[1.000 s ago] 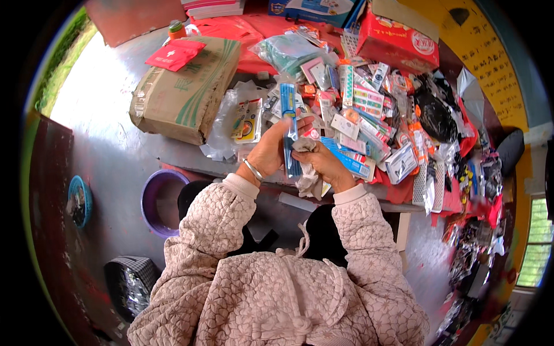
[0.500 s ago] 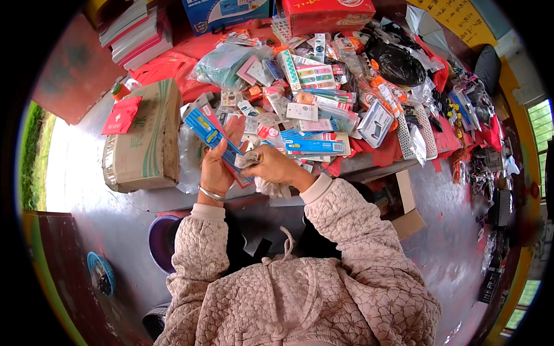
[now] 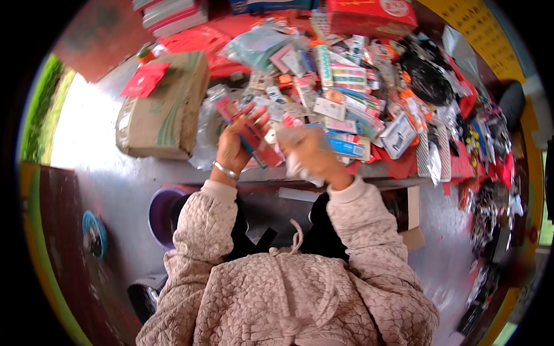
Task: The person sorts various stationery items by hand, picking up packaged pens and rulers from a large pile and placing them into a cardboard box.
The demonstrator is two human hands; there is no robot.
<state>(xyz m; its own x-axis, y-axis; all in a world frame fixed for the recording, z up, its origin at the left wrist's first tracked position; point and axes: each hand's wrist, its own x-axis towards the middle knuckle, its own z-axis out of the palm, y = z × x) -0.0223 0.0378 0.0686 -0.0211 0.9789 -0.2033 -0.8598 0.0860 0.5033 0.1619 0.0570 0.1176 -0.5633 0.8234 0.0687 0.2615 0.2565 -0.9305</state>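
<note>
My left hand (image 3: 231,149), with a bangle at the wrist, grips long, flat packs (image 3: 261,145). A pink-red face is uppermost, with a blue edge beneath it; the fingertips show past the far side. Just to the right, my right hand (image 3: 318,154) is blurred and closed on a pale, crumpled cloth (image 3: 295,168) beside the packs. Both hands are above the table's near edge. Beyond them lies a heap of packaged small goods, including a blue flat pack (image 3: 348,147) and a white card (image 3: 329,108).
A cardboard box (image 3: 167,115) with a red packet (image 3: 145,79) on top stands at the left. A red box (image 3: 369,20) is at the back, with a black plastic bag (image 3: 427,81) to its right. Below the table are a purple bucket (image 3: 158,222) and an open carton (image 3: 413,210).
The packs in my left hand have turned from their blue face to a pink-red one. My right hand, with the cloth, has moved right, away from them. The view has shifted too.
</note>
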